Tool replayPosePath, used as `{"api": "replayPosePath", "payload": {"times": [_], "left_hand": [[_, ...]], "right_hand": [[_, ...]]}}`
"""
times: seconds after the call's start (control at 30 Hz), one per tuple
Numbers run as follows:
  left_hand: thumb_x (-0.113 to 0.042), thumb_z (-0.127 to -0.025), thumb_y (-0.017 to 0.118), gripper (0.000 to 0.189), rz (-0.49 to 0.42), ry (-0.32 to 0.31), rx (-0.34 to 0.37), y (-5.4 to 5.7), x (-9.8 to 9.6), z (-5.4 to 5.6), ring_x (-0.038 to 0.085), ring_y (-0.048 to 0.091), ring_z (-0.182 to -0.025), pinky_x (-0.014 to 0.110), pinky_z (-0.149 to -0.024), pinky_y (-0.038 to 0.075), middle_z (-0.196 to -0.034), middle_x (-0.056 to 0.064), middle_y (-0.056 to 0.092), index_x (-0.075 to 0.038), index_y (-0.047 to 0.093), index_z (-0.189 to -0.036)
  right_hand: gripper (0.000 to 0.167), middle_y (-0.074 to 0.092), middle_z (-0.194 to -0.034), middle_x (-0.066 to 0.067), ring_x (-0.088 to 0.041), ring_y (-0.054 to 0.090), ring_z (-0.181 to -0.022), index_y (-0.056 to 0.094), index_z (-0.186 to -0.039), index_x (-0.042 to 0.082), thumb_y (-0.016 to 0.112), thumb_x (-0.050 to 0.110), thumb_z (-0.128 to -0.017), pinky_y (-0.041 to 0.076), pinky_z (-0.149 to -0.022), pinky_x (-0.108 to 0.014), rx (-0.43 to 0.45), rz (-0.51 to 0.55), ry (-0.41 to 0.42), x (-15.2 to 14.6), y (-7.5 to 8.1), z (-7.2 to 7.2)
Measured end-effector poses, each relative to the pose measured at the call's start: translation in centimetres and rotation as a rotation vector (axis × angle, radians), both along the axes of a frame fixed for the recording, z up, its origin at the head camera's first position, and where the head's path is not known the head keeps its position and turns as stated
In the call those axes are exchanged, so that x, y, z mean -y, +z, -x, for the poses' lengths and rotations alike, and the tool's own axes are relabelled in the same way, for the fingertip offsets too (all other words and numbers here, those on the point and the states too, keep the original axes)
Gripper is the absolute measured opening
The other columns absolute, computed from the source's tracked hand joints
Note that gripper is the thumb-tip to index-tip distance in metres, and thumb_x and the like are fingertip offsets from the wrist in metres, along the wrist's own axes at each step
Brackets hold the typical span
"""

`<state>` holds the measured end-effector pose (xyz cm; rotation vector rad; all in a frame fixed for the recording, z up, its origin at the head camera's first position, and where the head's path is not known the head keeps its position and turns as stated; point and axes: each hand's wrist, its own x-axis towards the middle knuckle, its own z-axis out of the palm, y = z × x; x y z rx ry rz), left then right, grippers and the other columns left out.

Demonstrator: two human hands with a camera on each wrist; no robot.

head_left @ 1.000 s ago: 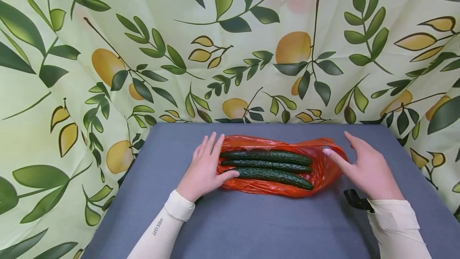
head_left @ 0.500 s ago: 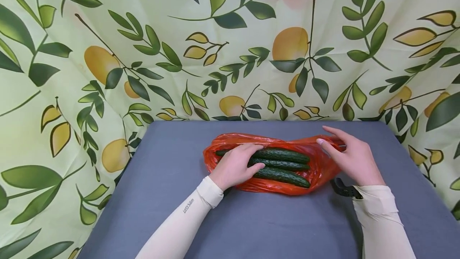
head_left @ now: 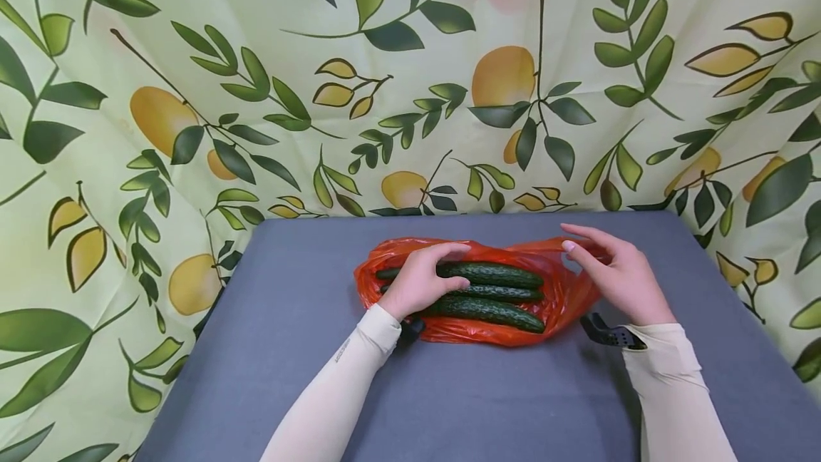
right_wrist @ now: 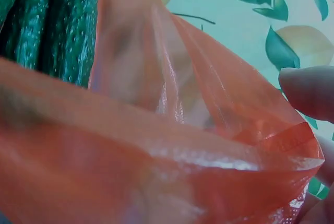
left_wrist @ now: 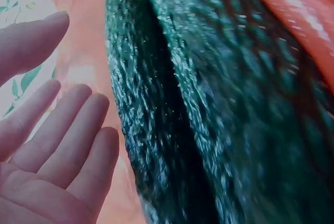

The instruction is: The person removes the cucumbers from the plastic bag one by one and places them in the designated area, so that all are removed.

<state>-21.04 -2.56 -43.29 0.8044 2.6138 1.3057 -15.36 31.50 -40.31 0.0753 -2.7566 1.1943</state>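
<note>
Three dark green, bumpy cucumbers [head_left: 494, 312] lie side by side in an orange-red plastic bag [head_left: 449, 337] on the table. My left hand [head_left: 420, 284] is over their left part, fingers and thumb apart and loosely bent. In the left wrist view its fingers [left_wrist: 78, 135] are beside the cucumbers [left_wrist: 156, 104], not wrapped around one. At the bag's right end, my right hand [head_left: 625, 276] has its thumb and index finger spread. In the right wrist view the bag [right_wrist: 172, 145] stretches up to the fingers; whether they touch it is unclear.
The grey table [head_left: 288, 348] spreads out around the bag. Behind and at both sides hangs a cloth [head_left: 436, 134] printed with leaves and fruit. Black straps show at both wrists, one strap [head_left: 606, 334] below my right hand.
My left hand has moved right from the bag's left end to over the cucumbers. My right hand has come slightly left, closer to the bag.
</note>
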Motion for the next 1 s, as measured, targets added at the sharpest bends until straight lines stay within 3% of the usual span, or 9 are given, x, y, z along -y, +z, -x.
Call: {"api": "replayPosePath", "payload": {"times": [0.1,0.2,0.47,0.63,0.8,0.9,1.0], "left_hand": [[-0.021,-0.092,0.088,0.059,-0.032,0.003,0.045,-0.3,-0.2,0.4,0.014,0.067,-0.134,0.041,-0.118,0.051,-0.145,-0.003,0.072,-0.023,0.068,-0.147],[-0.020,-0.091,0.089,0.059,-0.021,-0.003,0.062,-0.4,-0.3,0.7,0.014,0.067,-0.135,0.041,-0.118,0.051,-0.144,-0.002,0.072,-0.021,0.069,-0.147],[-0.017,-0.091,0.088,0.058,0.015,-0.030,0.074,-0.6,-1.1,1.6,0.016,0.068,-0.133,0.040,-0.117,0.052,-0.144,0.002,0.073,-0.018,0.069,-0.146],[-0.015,-0.090,0.089,0.056,0.053,-0.036,0.059,-0.6,-1.5,2.1,0.015,0.071,-0.127,0.036,-0.113,0.055,-0.139,-0.003,0.075,-0.017,0.071,-0.143],[-0.012,-0.088,0.090,0.056,0.055,-0.034,0.074,-0.7,-1.7,2.6,0.016,0.071,-0.124,0.037,-0.111,0.056,-0.137,-0.004,0.076,-0.017,0.073,-0.141],[-0.011,-0.087,0.091,0.055,0.058,-0.038,0.081,-0.8,-1.7,2.8,0.016,0.072,-0.124,0.037,-0.111,0.056,-0.135,-0.005,0.077,-0.018,0.074,-0.140],[-0.010,-0.086,0.092,0.056,0.068,-0.040,0.080,-1.0,-1.6,2.9,0.015,0.072,-0.124,0.037,-0.111,0.056,-0.133,-0.006,0.077,-0.018,0.075,-0.138]], "right_hand": [[0.053,0.078,-0.129,-0.015,0.008,0.065,-0.095,0.061,-0.155,0.028,0.064,0.050,-0.107,0.056,-0.076,-0.018,0.012,0.011,0.013,0.0,-0.3,0.1],[0.052,0.076,-0.133,-0.014,0.011,0.061,-0.094,0.062,-0.154,0.027,0.065,0.049,-0.107,0.056,-0.077,-0.018,0.016,0.004,0.012,0.0,-0.5,0.1],[0.051,0.073,-0.140,-0.010,0.001,0.060,-0.105,0.063,-0.154,0.031,0.064,0.051,-0.107,0.054,-0.081,-0.017,0.034,0.009,0.028,0.3,-0.5,0.2],[0.050,0.073,-0.140,-0.009,-0.001,0.059,-0.108,0.063,-0.153,0.031,0.065,0.051,-0.106,0.052,-0.081,-0.016,0.031,0.010,0.024,0.3,-0.7,0.3],[0.052,0.071,-0.143,-0.012,-0.020,0.063,-0.120,0.064,-0.153,0.028,0.065,0.051,-0.106,0.051,-0.082,-0.016,0.035,0.007,0.019,0.3,-0.8,0.5],[0.055,0.070,-0.145,-0.016,-0.033,0.063,-0.126,0.063,-0.154,0.024,0.064,0.053,-0.106,0.054,-0.086,-0.025,0.053,0.000,0.020,0.4,-1.0,0.6],[0.058,0.069,-0.145,-0.018,-0.037,0.064,-0.126,0.063,-0.154,0.022,0.063,0.055,-0.106,0.056,-0.087,-0.032,0.066,-0.007,0.020,0.5,-1.1,0.7]]}}
